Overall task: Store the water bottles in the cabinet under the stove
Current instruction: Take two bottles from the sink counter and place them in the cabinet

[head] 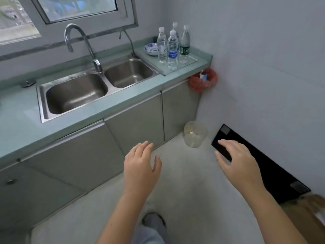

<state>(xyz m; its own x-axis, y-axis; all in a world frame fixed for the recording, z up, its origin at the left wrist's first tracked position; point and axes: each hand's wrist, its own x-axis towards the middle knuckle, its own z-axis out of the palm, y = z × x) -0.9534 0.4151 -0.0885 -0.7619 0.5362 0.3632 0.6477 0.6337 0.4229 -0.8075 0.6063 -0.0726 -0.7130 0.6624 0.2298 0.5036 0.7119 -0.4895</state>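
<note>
**Bottles were still up on the counter, hands empty**

Nearest the camera, both your hands were out in front of you over the floor and holding nothing. Your left hand (140,162) had its fingers loosely spread, palm down, just short of the cabinet doors (135,131). Your right hand (235,157) was splayed wide too, hovering over a black flat panel (263,166) that leaned against the wall. Looked to me like you were just walking up, arms ready, not reaching for anything yet.

Past your hands, a clear plastic jar (194,133) sat on the floor by the end cabinet, and every door under the counter was shut, so one would need opening first.

Further back was the double sink (95,87) with its tap (79,44). Far right corner, four water bottles (173,44) stood upright in a tight cluster on a glass board (190,63), next to a blue-and-white dish (151,48). I couldn't spot a stove anywhere.
</note>
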